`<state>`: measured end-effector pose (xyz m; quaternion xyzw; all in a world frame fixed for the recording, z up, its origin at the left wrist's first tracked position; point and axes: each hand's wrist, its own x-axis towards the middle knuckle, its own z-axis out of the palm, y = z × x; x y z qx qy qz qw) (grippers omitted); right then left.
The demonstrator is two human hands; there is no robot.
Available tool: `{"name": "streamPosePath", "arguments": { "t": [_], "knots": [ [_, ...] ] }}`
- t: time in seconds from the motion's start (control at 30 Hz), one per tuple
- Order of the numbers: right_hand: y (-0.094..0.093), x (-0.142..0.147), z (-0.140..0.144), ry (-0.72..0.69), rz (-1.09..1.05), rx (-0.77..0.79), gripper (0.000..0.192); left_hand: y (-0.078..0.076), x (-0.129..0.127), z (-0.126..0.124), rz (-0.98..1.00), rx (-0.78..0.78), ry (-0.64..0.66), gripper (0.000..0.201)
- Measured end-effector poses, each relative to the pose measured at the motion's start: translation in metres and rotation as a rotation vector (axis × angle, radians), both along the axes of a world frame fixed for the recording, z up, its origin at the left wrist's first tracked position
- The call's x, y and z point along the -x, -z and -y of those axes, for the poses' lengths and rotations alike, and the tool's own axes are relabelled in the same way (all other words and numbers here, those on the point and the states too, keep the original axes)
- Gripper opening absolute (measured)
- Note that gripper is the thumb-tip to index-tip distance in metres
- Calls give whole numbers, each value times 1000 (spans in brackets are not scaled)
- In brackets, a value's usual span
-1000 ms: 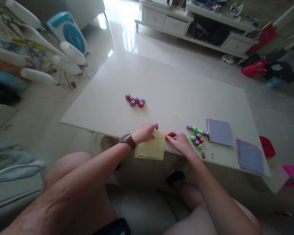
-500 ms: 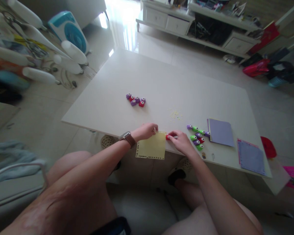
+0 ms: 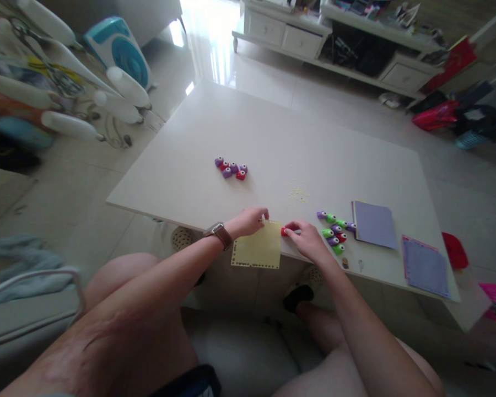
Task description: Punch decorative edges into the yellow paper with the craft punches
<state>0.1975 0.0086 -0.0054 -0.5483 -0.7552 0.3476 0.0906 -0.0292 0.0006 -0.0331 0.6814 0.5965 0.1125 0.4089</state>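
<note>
A yellow sheet of paper hangs partly over the table's near edge, with small punched holes along its borders. My left hand, a watch on its wrist, is at the sheet's top edge with its fingers closed on the paper. My right hand grips a small red paper punch against the sheet's right edge. Yellow paper bits are scattered just beyond. Several purple, green and red punches lie right of my right hand, and another cluster of purple and red punches lies farther left.
A stack of purple paper and punched purple sheets lie on the white table at right. On the floor at far left are a blue-and-white fan and a rack with white rounded parts. A white cabinet stands beyond.
The whole view has shifted slightly. Both hands, the sheet and the red punch keep nearly the same places; the left fingers look slightly raised at the sheet's top edge.
</note>
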Motion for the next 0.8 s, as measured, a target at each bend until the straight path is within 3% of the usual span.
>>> {"name": "streamPosePath", "arguments": {
  "t": [0.8],
  "knots": [
    [-5, 2, 1, 4, -9, 5, 11, 5, 0, -1, -6, 0, -7, 25]
  ]
}}
